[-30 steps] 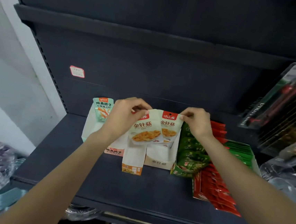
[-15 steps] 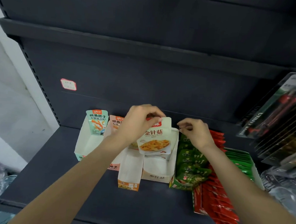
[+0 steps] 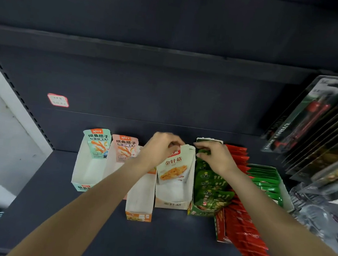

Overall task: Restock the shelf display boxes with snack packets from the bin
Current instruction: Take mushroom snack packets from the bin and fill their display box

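From my head camera, my left hand [image 3: 160, 147] pinches the top edge of a cream mushroom snack packet [image 3: 173, 165], which stands upright at the back of its cream display box [image 3: 173, 192]. My right hand [image 3: 216, 157] sits just to the right of that packet, fingers curled on the top of the green packets [image 3: 210, 185], gripping one of them. These fill the green box [image 3: 199, 211] right beside the cream one. Further left, a teal packet [image 3: 98, 142] stands alone in the back of a white box [image 3: 86, 173], and a pink packet [image 3: 123, 148] stands in the next box. A narrow orange-fronted box [image 3: 139, 203] juts forward on the shelf [image 3: 71, 232]. To my right, red packets [image 3: 243, 223] lie in a long row, with bright green packets [image 3: 266, 178] boxed behind them.
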A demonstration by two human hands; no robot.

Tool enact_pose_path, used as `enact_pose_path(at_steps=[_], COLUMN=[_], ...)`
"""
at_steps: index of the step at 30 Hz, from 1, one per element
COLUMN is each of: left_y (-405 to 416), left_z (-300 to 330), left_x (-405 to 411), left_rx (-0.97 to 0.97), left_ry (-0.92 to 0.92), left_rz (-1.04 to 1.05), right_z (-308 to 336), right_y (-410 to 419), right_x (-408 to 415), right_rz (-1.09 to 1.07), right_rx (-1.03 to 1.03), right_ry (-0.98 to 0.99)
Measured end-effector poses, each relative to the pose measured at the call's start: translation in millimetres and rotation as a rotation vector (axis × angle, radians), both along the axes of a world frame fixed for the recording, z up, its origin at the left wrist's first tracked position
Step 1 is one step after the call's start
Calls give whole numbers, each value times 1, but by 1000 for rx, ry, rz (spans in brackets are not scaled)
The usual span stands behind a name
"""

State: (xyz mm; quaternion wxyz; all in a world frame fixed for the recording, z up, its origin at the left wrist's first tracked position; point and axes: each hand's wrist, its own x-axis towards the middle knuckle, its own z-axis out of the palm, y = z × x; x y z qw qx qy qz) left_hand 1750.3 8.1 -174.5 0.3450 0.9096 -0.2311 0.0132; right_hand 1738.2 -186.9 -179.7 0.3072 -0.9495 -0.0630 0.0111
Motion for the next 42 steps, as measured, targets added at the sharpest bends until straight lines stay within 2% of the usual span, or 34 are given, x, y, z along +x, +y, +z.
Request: enact_pose_path(at_steps=[5,8,11,15,21,26,32,42], left_y=[2,8,14,11,-1,2,10,54], left_z=[-20,-25,-27,-26,-31,-31,-26,-5], left_x=[1,-4,-8,-3,3,2,-3,-81], left_rx=[154,187,208,296,310,450,299,17], left_ry=[83,125,178,23,-185,-266,-254,-125], left_rz=[-65,-116,-75,-75,-66,-18,21,313], right_z=[-6,-6,-7,-7,-5,-3,6,17], right_y=[2,1,1,2,3,6,16,71], right_x=[8,10,11,10,9,7,-6,-75], right_rz=[-17,-20,-19,-18,-26,-49,-96,-53], right_rx=[-75,-86,-93,-76,-78,-88,-45,72], right_ry=[-1,1,-11,-22,-22,-16,-60,-135])
